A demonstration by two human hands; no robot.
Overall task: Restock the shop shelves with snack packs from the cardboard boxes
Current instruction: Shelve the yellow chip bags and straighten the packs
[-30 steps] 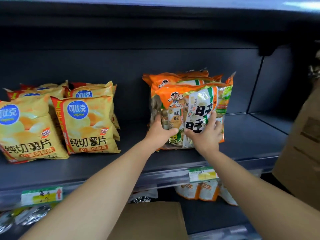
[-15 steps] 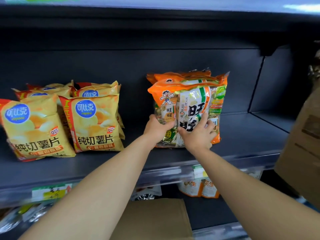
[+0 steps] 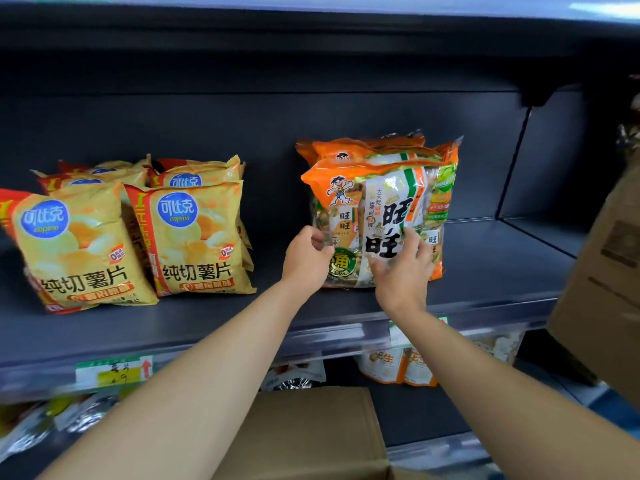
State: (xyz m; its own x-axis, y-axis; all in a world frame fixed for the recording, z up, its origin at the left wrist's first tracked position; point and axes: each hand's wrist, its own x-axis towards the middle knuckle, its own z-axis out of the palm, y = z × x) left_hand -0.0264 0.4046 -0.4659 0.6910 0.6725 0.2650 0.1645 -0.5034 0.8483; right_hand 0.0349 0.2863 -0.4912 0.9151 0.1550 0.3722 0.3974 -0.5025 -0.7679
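Closest to me, one brown cardboard box (image 3: 304,431) sits low in the middle, below my two bare forearms. A second cardboard box (image 3: 602,299) fills the right edge, tilted.

Under the arms is the lower shelf (image 3: 415,417). On it I count two orange-and-white peanut packs (image 3: 398,367) side by side and one silvery pack (image 3: 294,377) to their left; the far left is too blurred to count. On the shelf lip above there are two price tags: a green and yellow one (image 3: 114,372) on the left, and another (image 3: 398,332) half hidden by my right wrist.

Now the hands, both up on the dark shelf (image 3: 485,265) and a little apart. My left hand (image 3: 306,261) has its fingers curled, nipping the lower left edge of the front cracker pack (image 3: 377,202). My right hand (image 3: 403,271) lies spread on the face of that pack, fingers splayed and pressing, not wrapped round it.

That pack stands upright at the middle right of the shelf. Behind it are more orange cracker packs (image 3: 363,145); I make it at least two.

To the left, well apart from the crackers, are the yellow chip bags (image 3: 197,237): two upright in front and three tops showing behind, five that I can count. A sliver of one more (image 3: 7,209) shows at the left edge.
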